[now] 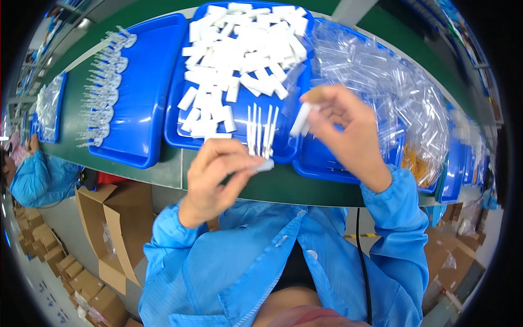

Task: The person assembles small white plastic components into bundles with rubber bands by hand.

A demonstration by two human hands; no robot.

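Note:
My left hand (218, 171) is closed in a pinch on a white pronged piece (263, 163), with several thin white sticks standing up from its small base. To its right, my right hand (348, 122) is raised over the trays, thumb and fingers closed on a white rectangular block (300, 120) held at a tilt. The two hands are apart. Behind them, a blue tray (173, 117) bears a heap of similar white blocks (245, 46). One white block (218, 135) lies at that tray's near edge, just above my left hand.
On the left, a blue tray (143, 92) carries a row of white pronged pieces (109, 90). Clear plastic sleeves (359, 60) fill the right tray, beside yellow-orange strands (417, 163). Open cardboard boxes (120, 229) stand below the green table (169, 166). Another person (43, 177) sits far left.

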